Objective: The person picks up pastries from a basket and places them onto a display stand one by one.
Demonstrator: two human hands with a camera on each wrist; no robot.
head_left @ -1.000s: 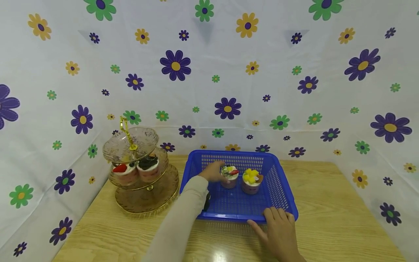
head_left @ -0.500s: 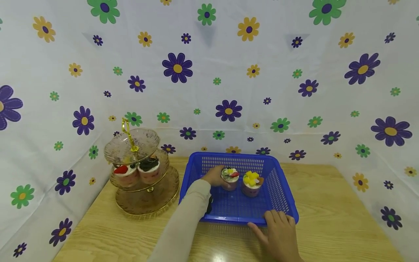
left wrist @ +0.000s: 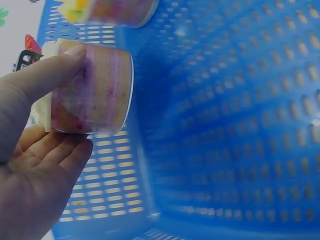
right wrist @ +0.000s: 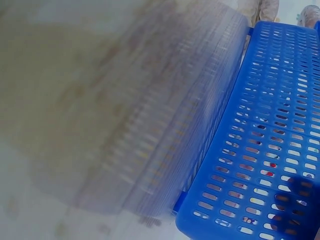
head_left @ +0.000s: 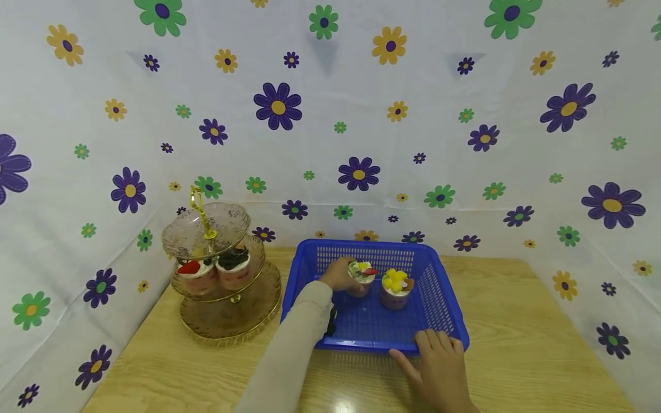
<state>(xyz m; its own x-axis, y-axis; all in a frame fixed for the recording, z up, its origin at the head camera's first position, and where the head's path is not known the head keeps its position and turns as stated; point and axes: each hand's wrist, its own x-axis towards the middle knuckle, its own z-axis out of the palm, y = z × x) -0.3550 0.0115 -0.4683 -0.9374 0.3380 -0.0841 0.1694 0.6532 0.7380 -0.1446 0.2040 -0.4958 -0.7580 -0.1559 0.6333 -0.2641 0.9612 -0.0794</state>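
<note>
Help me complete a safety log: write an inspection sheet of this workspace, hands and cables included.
Surface: pale wood-grain tabletop
Job's things: clear round cup with cream, red and yellow topping, beside yellow-topped clear round cup, inside blue perforated plastic basket
Clutter: gold-rimmed three-tiered translucent stand, bearing red-topped cup and dark-topped cup
Hands: left hand grips the first cup; right hand holds the basket's near rim
Cables: nothing seen
Surroundings: white flower-patterned cloth behind and at both sides

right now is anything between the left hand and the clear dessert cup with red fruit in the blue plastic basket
Nothing visible: the bare left hand grips that clear red-fruit cup directly. The clear yellow-topped cup stands on its other side.
</note>
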